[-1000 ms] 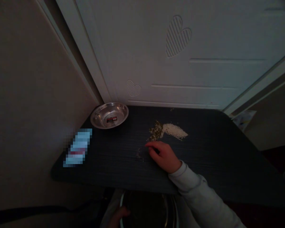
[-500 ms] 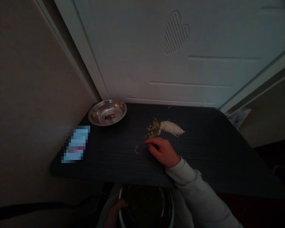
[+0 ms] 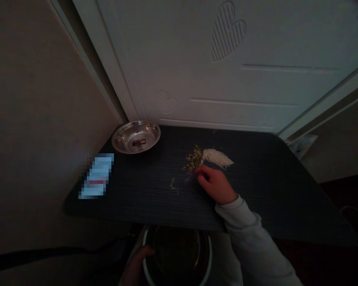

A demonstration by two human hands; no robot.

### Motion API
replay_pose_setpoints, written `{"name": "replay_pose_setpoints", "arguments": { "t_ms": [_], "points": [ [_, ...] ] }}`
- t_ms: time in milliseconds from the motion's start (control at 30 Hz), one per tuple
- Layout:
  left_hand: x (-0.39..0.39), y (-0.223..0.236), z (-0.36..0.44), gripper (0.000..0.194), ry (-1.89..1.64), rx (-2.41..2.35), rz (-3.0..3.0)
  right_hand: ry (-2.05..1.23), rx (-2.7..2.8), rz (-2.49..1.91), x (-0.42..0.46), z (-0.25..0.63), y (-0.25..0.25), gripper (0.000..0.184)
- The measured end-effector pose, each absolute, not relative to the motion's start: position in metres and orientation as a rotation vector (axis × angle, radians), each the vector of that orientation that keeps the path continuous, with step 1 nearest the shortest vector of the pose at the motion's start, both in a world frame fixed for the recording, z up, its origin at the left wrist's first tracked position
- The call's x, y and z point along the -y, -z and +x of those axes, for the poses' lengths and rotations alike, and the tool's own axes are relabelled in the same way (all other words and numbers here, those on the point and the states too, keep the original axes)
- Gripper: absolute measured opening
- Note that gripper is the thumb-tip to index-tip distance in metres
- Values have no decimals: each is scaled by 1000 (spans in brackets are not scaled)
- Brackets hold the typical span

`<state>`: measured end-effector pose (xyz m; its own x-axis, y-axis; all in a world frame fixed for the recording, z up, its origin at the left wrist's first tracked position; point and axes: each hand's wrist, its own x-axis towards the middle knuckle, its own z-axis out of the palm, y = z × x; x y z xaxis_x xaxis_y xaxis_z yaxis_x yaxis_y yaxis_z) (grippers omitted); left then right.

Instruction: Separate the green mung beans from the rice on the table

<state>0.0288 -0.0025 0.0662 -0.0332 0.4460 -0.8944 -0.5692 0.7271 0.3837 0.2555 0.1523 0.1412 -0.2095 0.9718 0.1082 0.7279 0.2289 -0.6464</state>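
Observation:
My right hand (image 3: 216,184) is over the tabletop, its fingers closed around what looks like a thin see-through piece (image 3: 191,180); its kind is too faint to make out. Just beyond the fingertips lies a heap of green grains mixed with white ones (image 3: 194,158). It touches a pile of white, rice-like grains (image 3: 217,157) on its right. A few stray white grains (image 3: 173,184) lie left of the hand. Below the table's front edge, my left hand (image 3: 140,260) grips the left side of a round bowl (image 3: 209,258) with a pale rim and dark inside.
A shallow steel bowl (image 3: 136,137) with a label inside stands at the table's back left. In front of it lies a blurred-out light-blue object (image 3: 97,176). The dark table (image 3: 271,186) meets a white panel (image 3: 179,59) with heart patterns at the back and a wall on the left.
My right hand has moved a little to the right and away from me, closer to the grains. The bowl in my left hand appears slightly further left and higher; the view has shifted slightly.

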Motion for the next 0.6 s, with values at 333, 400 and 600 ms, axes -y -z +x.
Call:
{"name": "replay_pose_setpoints", "arguments": {
  "t_ms": [333,400,600],
  "points": [
    [0,-70,36,7,-729,-1319,-111,-905,2102,-1412,-146,251,-143,23],
    [1,-70,37,8,-741,-1321,-88,-923,2117,-1406,-145,249,-143,23],
    [9,-54,32,5,-790,-1378,-117,-929,2197,-1367,-143,244,-141,22]
  ]
}}
